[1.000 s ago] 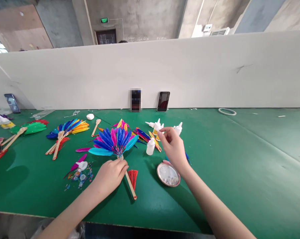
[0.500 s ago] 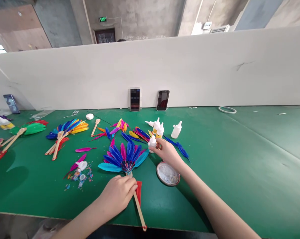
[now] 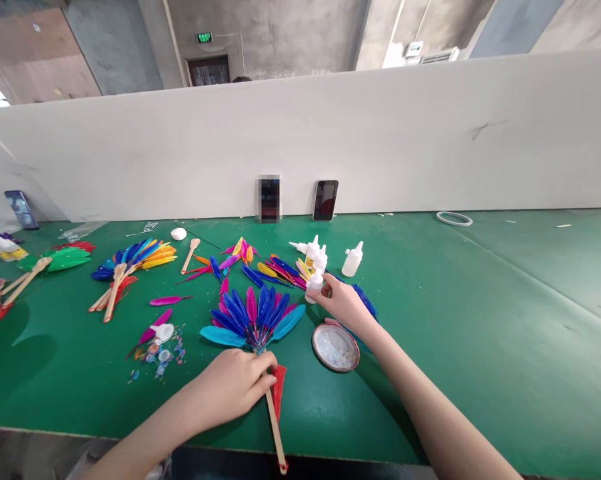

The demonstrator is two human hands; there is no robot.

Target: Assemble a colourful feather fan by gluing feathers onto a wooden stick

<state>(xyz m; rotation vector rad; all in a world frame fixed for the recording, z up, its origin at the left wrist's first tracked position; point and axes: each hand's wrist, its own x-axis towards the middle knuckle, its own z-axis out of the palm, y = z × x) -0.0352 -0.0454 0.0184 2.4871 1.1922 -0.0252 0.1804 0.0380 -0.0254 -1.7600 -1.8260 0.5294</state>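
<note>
My left hand is closed round the wooden handle of a feather fan, just below its spread of blue, pink and turquoise feathers. A red tassel lies beside the handle. With its fingers pinched, my right hand grips a small white glue bottle close to the table. Two more glue bottles stand right behind it, and another glue bottle is a little to the right. Below my right hand sits a round shallow dish with a whitish, stained inside.
Finished-looking feather fans lie at the left, with loose feathers across the middle. Sequins and small caps are scattered left of my hand. Phones lean on the white partition. A white ring lies at the far right.
My right hand has moved slightly right with the glue bottle. The fan has shifted a little, its feather end to the right and its handle end down and left, with my left hand on it.
</note>
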